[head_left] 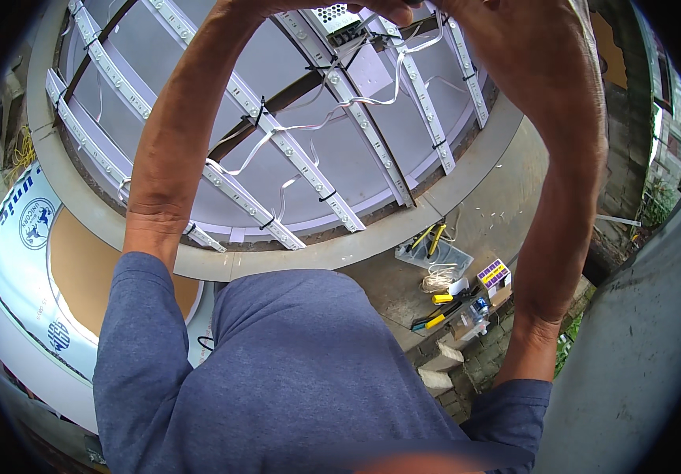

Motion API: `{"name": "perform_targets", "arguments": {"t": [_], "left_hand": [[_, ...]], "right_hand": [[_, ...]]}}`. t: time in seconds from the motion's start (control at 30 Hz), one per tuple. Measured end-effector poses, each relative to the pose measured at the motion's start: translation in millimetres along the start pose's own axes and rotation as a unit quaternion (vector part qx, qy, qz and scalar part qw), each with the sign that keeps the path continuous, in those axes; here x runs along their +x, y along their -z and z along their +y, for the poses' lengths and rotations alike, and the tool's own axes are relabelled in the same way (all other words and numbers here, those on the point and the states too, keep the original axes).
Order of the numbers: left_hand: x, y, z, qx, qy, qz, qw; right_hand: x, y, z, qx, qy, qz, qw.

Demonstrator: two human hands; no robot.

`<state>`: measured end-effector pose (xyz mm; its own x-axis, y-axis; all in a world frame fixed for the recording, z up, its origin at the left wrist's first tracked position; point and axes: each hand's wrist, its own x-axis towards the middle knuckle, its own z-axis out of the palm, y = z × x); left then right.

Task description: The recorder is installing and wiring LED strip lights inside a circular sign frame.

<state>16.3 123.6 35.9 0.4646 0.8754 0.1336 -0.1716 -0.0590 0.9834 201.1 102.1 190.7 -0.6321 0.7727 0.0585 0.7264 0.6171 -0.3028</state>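
Both my hands reach to the top edge of the head view, over a large round sign frame (451,189). My left hand (388,9) is mostly cut off; its fingers are bent and meet the right hand at a small dark thing that I cannot make out. My right hand (498,24) is closed there too, its fingertips largely hidden. Just below them sits a perforated metal power supply (334,17) with wires at its end. White wire (392,101) runs loosely across several LED strips (293,150), fastened with black cable ties (260,110).
On the ground right of the frame lie yellow-handled pliers (436,239) in a clear tray (455,257), a coil of pale wire (438,278), a small purple-and-yellow box (494,274) and other tools. A round-cut printed sheet (28,237) lies at left. A grey panel (633,340) stands at right.
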Motion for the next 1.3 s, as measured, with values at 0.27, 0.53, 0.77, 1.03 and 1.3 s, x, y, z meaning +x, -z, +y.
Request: {"name": "perform_targets", "arguments": {"t": [0.27, 0.53, 0.77, 1.03, 1.3], "left_hand": [[1, 6, -18, -0.009, -0.009, -0.011, 1.000], [-9, 4, 5, 0.059, 0.039, 0.014, 0.997], [-2, -6, 7, 0.056, -0.042, 0.004, 0.998], [-3, -10, 12, 0.080, -0.001, 0.008, 0.997], [-5, -9, 12, 0.067, -0.020, 0.006, 0.998]], "right_hand": [[4, -26, 36, 0.383, 0.061, 0.053, 0.920], [-3, -40, 19, 0.073, 0.155, 0.107, 0.979], [-9, -41, 34, 0.157, 0.074, 0.121, 0.978], [-7, -53, 44, 0.182, 0.067, 0.126, 0.973], [-4, -50, 39, 0.186, 0.052, 0.118, 0.974]]}}
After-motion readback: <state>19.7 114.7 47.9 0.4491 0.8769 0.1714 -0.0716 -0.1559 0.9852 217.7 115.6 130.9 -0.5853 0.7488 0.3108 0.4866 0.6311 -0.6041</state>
